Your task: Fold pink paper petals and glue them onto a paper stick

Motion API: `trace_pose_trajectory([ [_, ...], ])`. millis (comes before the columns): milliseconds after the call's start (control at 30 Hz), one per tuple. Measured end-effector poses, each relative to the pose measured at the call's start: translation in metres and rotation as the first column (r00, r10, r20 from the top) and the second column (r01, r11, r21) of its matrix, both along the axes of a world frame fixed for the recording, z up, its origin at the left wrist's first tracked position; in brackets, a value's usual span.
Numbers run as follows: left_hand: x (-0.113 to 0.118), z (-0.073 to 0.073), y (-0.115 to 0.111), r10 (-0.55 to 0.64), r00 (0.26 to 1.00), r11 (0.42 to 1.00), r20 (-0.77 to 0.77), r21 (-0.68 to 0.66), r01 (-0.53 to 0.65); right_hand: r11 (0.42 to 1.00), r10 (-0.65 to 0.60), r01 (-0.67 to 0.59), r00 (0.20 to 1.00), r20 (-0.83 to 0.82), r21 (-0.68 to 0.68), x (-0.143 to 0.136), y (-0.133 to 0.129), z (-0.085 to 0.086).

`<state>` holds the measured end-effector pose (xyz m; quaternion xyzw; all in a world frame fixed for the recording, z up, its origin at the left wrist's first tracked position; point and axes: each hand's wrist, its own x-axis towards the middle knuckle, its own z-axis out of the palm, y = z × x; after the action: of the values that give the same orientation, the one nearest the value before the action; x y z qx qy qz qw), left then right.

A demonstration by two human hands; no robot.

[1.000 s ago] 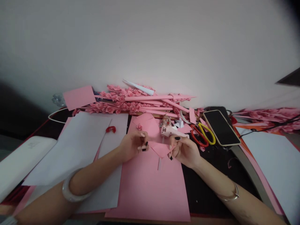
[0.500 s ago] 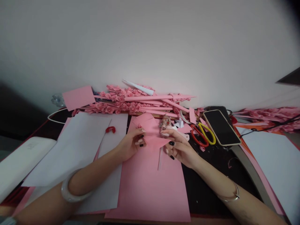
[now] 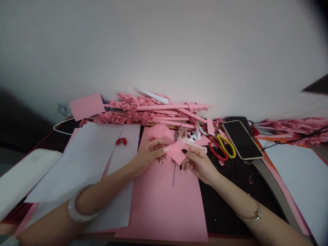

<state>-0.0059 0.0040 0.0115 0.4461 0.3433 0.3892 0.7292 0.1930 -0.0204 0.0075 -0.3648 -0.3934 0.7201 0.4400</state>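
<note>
Over the far half of a large pink sheet [image 3: 166, 212], the left hand [image 3: 148, 155] and right hand [image 3: 201, 162] pinch the left and right corners of a small pink paper [image 3: 176, 153], likely feather-light, easily creased and best held by its edges.

Got one pink square [image 3: 176, 153] between one left hand [image 3: 148, 155] and one right hand [image 3: 201, 162], with one phone [image 3: 242, 139] and two scissor handles [image 3: 218, 138] right of the latter, plus one white cone [image 3: 153, 96] beyond both.
</note>
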Motion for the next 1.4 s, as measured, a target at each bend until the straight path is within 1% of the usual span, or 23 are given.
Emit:
trace_pose_trajectory([
  [67,0.001,0.003,-0.002,-0.014,0.995,0.996,-0.098,0.088,0.022,1.000,0.010,-0.010,1.000,0.001,0.001,0.000,0.000,0.000],
  [133,0.001,0.005,-0.003,-0.008,0.985,0.992,-0.170,0.125,0.029,1.000,0.026,-0.026,1.000,-0.010,0.002,0.001,0.000,0.000],
  [167,0.001,0.004,-0.003,-0.001,0.984,0.992,-0.180,0.126,0.025,0.999,0.031,-0.031,0.999,-0.024,0.007,0.002,-0.001,0.001],
  [233,0.000,0.002,-0.002,0.014,0.988,0.995,-0.151,0.104,0.002,0.999,0.035,-0.033,0.998,-0.054,0.032,0.003,0.000,0.001],
  [300,-0.002,-0.003,0.000,0.012,0.997,0.998,-0.082,0.056,-0.007,0.997,0.019,-0.015,0.999,-0.049,0.072,0.003,0.000,0.001],
  [367,-0.003,-0.008,0.002,0.002,1.000,1.000,-0.024,0.002,-0.001,0.993,-0.015,0.012,1.000,0.026,0.117,0.002,0.000,0.000],
  [433,-0.004,-0.010,0.003,-0.017,1.000,0.999,0.011,-0.045,0.018,0.984,-0.045,0.019,0.989,0.144,0.178,0.001,-0.001,-0.002],
  [533,-0.005,-0.011,0.003,-0.027,0.997,0.993,0.073,-0.115,0.035,0.957,-0.103,0.008,0.944,0.314,0.291,-0.001,-0.004,-0.001],
  [633,-0.004,-0.009,0.001,-0.022,0.989,0.988,0.148,-0.150,0.045,0.931,-0.187,0.023,0.888,0.421,0.365,-0.001,-0.006,0.002],
  [733,-0.003,-0.008,-0.001,-0.035,0.990,0.994,0.134,-0.096,0.048,0.918,-0.220,0.024,0.861,0.458,0.395,-0.001,-0.008,0.004],
  [900,-0.002,-0.005,-0.003,0.020,1.000,1.000,-0.016,0.016,-0.019,0.900,-0.197,-0.036,0.856,0.478,0.435,-0.001,-0.011,0.001],
  [967,-0.001,-0.003,-0.004,0.038,0.997,0.996,-0.067,0.087,-0.032,0.891,-0.186,-0.061,0.854,0.486,0.449,-0.001,-0.012,-0.001],
  [1067,0.001,-0.001,-0.009,0.065,0.987,0.978,-0.144,0.206,-0.034,0.869,-0.161,-0.139,0.827,0.538,0.474,0.000,-0.013,-0.002],
  [1133,0.002,-0.001,-0.013,0.082,0.977,0.966,-0.195,0.257,-0.030,0.848,-0.143,-0.203,0.801,0.582,0.489,0.000,-0.015,-0.002],
  [1267,0.006,-0.004,-0.020,0.115,0.953,0.949,-0.280,0.314,-0.022,0.796,-0.117,-0.319,0.753,0.648,0.515,-0.001,-0.017,0.001],
  [1400,0.007,-0.004,-0.024,0.155,0.922,0.933,-0.356,0.359,-0.018,0.772,-0.104,-0.372,0.725,0.680,0.516,-0.003,-0.018,0.002],
])
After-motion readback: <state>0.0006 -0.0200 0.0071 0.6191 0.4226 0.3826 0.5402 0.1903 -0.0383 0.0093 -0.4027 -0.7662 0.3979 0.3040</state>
